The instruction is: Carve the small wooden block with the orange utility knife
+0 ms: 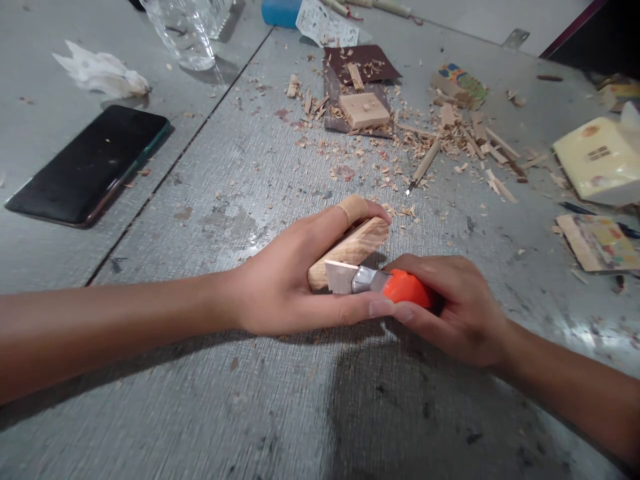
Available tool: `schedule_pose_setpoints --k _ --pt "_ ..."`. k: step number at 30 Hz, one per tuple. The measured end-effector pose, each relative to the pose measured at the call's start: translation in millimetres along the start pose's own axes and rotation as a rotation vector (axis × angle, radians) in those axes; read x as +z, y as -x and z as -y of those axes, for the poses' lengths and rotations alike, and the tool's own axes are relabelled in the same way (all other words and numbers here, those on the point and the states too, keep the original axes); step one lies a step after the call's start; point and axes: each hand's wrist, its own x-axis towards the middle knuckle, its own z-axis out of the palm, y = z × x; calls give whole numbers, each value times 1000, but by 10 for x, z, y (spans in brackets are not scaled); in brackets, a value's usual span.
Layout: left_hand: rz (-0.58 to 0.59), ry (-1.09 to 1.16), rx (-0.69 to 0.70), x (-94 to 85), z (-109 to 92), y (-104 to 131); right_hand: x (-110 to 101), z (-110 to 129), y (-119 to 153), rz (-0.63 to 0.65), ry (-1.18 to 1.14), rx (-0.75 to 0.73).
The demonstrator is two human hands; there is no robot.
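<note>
My left hand (295, 273) is closed around a pale piece of wood (353, 248) with curved grain, its fingers behind the far side and its thumb stretched along the near side. A bandage (353, 209) wraps one of its fingers. My right hand (453, 307) grips a carving knife (407, 288) with an orange handle and a short, wide metal blade. The blade lies against or just in front of the wood's near end; whether it touches I cannot tell. My two thumb tips meet beside the handle.
Wood shavings and offcuts (447, 127) litter the far table around brown sandpaper (373, 59), a wood block (364, 110) and a thin carving tool (424, 167). A phone (90, 163), crumpled tissue (100, 70) and clear cup (183, 33) stand left; a tissue pack (600, 160) lies right.
</note>
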Motion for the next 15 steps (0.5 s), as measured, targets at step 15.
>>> schedule_pose_setpoints --k 15 --pt "18 14 -3 -11 -13 -2 16 -14 19 -6 23 -16"
